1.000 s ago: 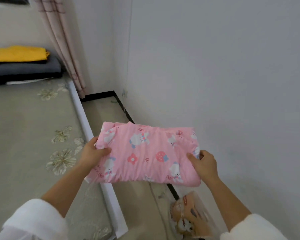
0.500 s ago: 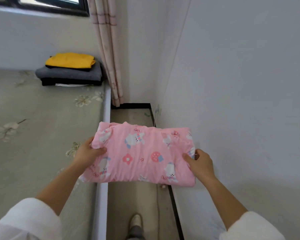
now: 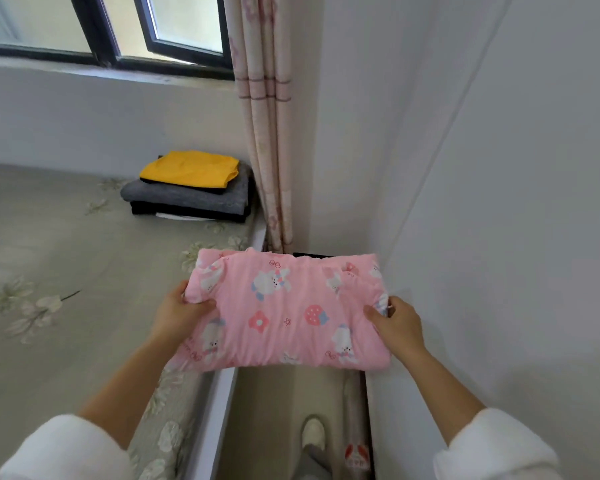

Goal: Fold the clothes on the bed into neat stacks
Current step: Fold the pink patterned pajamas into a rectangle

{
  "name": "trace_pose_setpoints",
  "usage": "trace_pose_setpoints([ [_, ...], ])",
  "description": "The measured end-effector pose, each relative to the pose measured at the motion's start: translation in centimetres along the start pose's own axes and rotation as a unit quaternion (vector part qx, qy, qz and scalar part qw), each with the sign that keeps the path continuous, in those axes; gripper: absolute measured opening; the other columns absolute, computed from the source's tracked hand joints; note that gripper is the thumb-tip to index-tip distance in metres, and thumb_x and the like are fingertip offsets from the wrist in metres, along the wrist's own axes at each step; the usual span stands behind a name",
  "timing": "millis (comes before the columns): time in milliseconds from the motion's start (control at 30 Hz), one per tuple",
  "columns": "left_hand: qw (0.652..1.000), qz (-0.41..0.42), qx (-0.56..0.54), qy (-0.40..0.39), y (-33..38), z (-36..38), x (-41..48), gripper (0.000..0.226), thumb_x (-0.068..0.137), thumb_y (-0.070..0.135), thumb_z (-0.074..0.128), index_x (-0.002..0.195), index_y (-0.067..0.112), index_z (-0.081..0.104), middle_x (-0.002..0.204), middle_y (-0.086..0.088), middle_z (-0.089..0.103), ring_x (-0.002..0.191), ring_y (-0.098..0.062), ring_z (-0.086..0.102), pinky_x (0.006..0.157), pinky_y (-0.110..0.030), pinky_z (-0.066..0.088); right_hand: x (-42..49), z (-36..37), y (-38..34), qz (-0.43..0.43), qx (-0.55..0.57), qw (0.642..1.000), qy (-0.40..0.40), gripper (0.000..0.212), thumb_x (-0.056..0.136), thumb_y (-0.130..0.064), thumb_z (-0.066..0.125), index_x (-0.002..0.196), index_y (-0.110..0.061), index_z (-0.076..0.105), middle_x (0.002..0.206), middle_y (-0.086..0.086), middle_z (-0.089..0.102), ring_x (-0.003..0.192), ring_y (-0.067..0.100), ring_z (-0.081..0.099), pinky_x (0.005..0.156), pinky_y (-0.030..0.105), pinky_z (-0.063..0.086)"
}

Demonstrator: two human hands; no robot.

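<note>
A folded pink garment (image 3: 284, 306) printed with bunnies and strawberries hangs level in the air over the gap between the bed and the wall. My left hand (image 3: 179, 315) grips its left edge, thumb on top. My right hand (image 3: 397, 323) grips its right edge the same way. At the bed's far right corner sits a stack of folded clothes (image 3: 191, 188): a yellow piece on top, then grey, then black, with something white at the bottom.
The bed (image 3: 66, 271) has a grey-green floral sheet and a white side rail. A white wall (image 3: 499, 202) is close on the right. A pink curtain (image 3: 267, 133) hangs in the corner below a window (image 3: 118, 29). My shoe (image 3: 312, 434) stands on the narrow floor strip.
The view has risen and swung toward the window. I have stepped forward with the pink garment, so the stack at the bed's corner is nearer. Both hands keep their grips.
</note>
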State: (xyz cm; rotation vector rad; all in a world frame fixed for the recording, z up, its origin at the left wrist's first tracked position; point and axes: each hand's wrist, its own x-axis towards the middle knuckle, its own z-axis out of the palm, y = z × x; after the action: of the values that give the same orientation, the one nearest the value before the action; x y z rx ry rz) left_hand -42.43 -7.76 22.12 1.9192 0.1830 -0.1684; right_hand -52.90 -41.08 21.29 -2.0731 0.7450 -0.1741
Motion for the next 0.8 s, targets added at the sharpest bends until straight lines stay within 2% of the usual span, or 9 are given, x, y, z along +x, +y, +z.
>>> trace_pose_setpoints([
  [133, 0.999, 0.005, -0.025, 0.027, 2.8, 2.3, 7.0, 0.041, 0.08, -0.001, 0.069, 0.117, 0.011, 0.057, 0.098, -0.006, 0.062, 0.086, -0.025, 0.057, 0.074, -0.033, 0.044, 9.2, 1.0, -3.5, -0.014, -0.001, 1.0, -0.027, 0.022, 0.085, -0.027, 0.069, 0.074, -0.013, 0.055, 0.072, 0.001, 0.06, 0.066, 0.018, 0.055, 0.053, 0.027, 0.034],
  [233, 0.997, 0.016, -0.034, 0.064, 5.4, 3.1, 11.8, 0.032, 0.081, -0.001, 0.067, 0.107, 0.015, 0.058, 0.086, 0.002, 0.062, 0.084, -0.024, 0.058, 0.064, -0.028, 0.044, 15.6, 2.0, -6.9, -0.033, -0.001, 0.998, -0.044, 0.021, 0.084, -0.021, 0.068, 0.069, -0.014, 0.054, 0.068, 0.0, 0.058, 0.063, 0.018, 0.053, 0.051, 0.027, 0.034],
  [367, 0.991, 0.033, -0.041, 0.122, 8.1, 2.6, 17.8, 0.033, 0.08, -0.002, 0.066, 0.107, 0.017, 0.061, 0.088, 0.002, 0.065, 0.079, -0.015, 0.06, 0.065, -0.026, 0.047, 23.4, 4.7, -12.3, -0.061, 0.009, 0.995, -0.076, 0.015, 0.085, -0.017, 0.066, 0.077, -0.009, 0.056, 0.068, -0.002, 0.057, 0.061, 0.015, 0.052, 0.044, 0.015, 0.034],
  [433, 0.986, 0.034, -0.048, 0.155, 8.6, 1.6, 20.7, 0.035, 0.08, -0.001, 0.066, 0.11, 0.017, 0.063, 0.091, 0.001, 0.066, 0.079, -0.01, 0.06, 0.066, -0.024, 0.047, 26.4, 7.0, -14.5, -0.072, 0.011, 0.993, -0.093, 0.015, 0.085, -0.018, 0.066, 0.076, -0.01, 0.057, 0.07, 0.002, 0.06, 0.062, 0.017, 0.053, 0.047, 0.021, 0.036],
  [600, 0.979, 0.007, -0.037, 0.202, 8.7, -2.0, 29.7, 0.037, 0.079, 0.001, 0.067, 0.113, 0.015, 0.066, 0.093, -0.001, 0.068, 0.082, -0.016, 0.062, 0.067, -0.029, 0.047, 33.1, 14.1, -19.9, -0.079, 0.042, 0.982, -0.163, 0.011, 0.088, -0.019, 0.065, 0.087, -0.008, 0.063, 0.082, 0.006, 0.065, 0.072, 0.019, 0.061, 0.06, 0.029, 0.047],
  [700, 0.976, 0.008, -0.036, 0.214, 8.5, -4.7, 36.4, 0.039, 0.08, -0.001, 0.067, 0.117, 0.011, 0.065, 0.098, -0.005, 0.068, 0.09, -0.021, 0.063, 0.074, -0.031, 0.047, 37.0, 19.0, -23.6, -0.073, 0.061, 0.977, -0.19, 0.005, 0.09, -0.02, 0.064, 0.091, -0.016, 0.06, 0.086, 0.001, 0.063, 0.073, 0.008, 0.057, 0.055, 0.023, 0.042],
  [800, 0.976, 0.013, -0.016, 0.219, 8.5, -7.5, 43.5, 0.041, 0.08, 0.001, 0.068, 0.119, 0.011, 0.064, 0.101, -0.004, 0.067, 0.089, -0.016, 0.06, 0.07, -0.025, 0.045, 40.8, 24.0, -27.3, -0.052, 0.079, 0.973, -0.212, 0.014, 0.09, -0.02, 0.064, 0.103, -0.016, 0.06, 0.094, -0.001, 0.063, 0.077, 0.007, 0.057, 0.056, 0.018, 0.039],
])
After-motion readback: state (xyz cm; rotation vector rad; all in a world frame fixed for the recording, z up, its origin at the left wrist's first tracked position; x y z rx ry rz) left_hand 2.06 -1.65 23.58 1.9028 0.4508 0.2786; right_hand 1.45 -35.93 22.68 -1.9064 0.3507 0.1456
